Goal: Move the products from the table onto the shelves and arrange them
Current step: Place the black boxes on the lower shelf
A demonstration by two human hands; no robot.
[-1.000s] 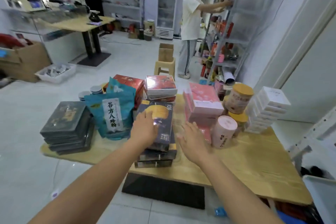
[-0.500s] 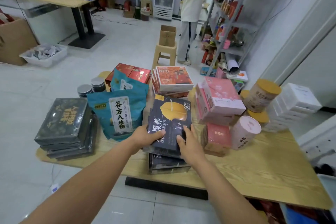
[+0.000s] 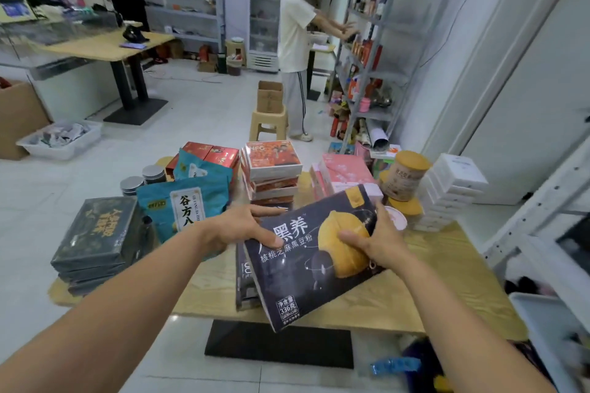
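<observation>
Because the dark box (image 3: 306,262) is broad and flat, it is held from both sides. The left hand (image 3: 242,230) clamps its left edge, thumb on the printed face and fingers wrapped over the far side. The right hand (image 3: 376,242) curls round the right edge the same way. The box hangs over the near middle of the table (image 3: 447,281), tilted so its near end drops toward the person. It seems clear of the pile of matching boxes (image 3: 244,281) just under it, so this is probably the top one being taken off.

The goods are sorted by kind, which would let each kind go over in turn:
- grey boxes (image 3: 99,233) at the left
- teal bags (image 3: 188,201) beside them
- red boxes (image 3: 273,166) at the far middle
- pink boxes (image 3: 344,172) and white boxes (image 3: 453,188) to the right

The shelves (image 3: 373,41) stand far right, well apart from the table.
</observation>
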